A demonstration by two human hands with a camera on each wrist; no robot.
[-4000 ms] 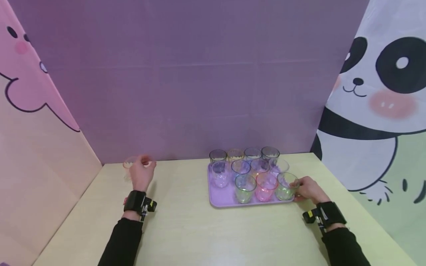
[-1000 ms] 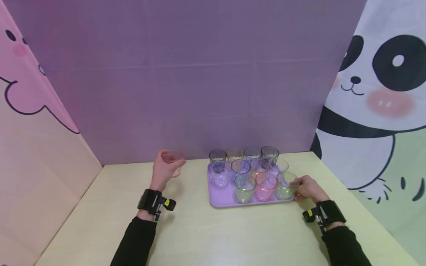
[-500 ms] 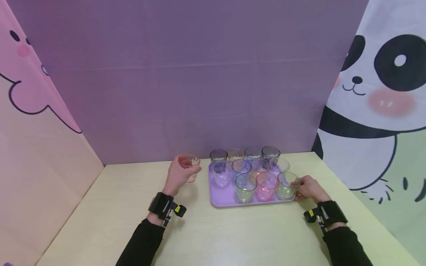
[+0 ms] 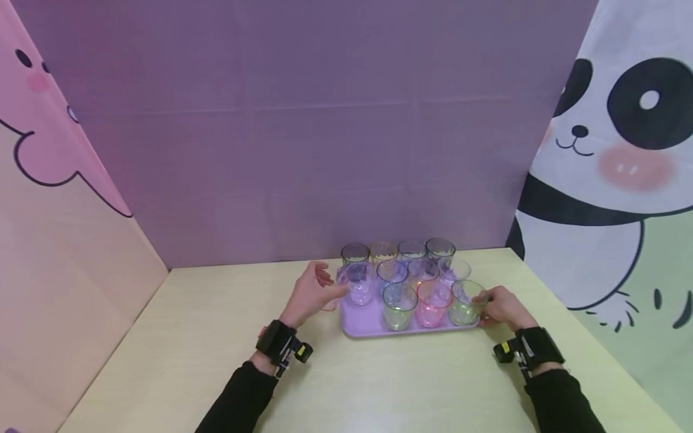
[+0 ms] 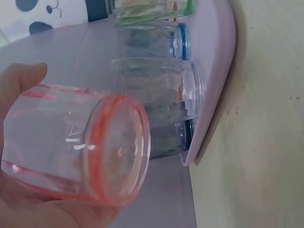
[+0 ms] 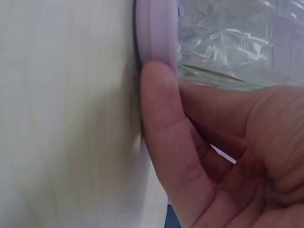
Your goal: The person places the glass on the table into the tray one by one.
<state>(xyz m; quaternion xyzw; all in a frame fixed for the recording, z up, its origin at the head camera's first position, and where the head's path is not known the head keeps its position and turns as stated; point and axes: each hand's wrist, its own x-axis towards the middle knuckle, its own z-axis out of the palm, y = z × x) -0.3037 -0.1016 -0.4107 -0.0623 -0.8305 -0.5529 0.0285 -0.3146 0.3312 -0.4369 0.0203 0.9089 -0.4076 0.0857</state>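
Note:
My left hand [image 4: 311, 296] holds a clear drinking glass with a pinkish-red base [image 5: 57, 133] at the left edge of a lilac tray [image 4: 357, 325]. Fingers and thumb curve round its sides in the left wrist view, and its base is clear of the tray and tilted towards that camera. At the tray's front right corner, my right hand [image 4: 506, 308] grips the rim. One finger lies along the rim's outer side in the right wrist view; other fingers are partly hidden. Beside them, a green-tinted glass [image 4: 465, 305] stands on the tray.
Several tinted glasses stand upright in rows on the tray, among them a pink one [image 4: 432, 307], a second green one [image 4: 399, 308] and a clear one [image 4: 360, 285] nearest my left hand. A purple backdrop [image 4: 325, 150] rises behind the pale table [image 4: 216, 337].
My left hand has carried the pink-based glass from the table's far left rightwards to the tray's left edge. The right hand has stayed at the tray's corner.

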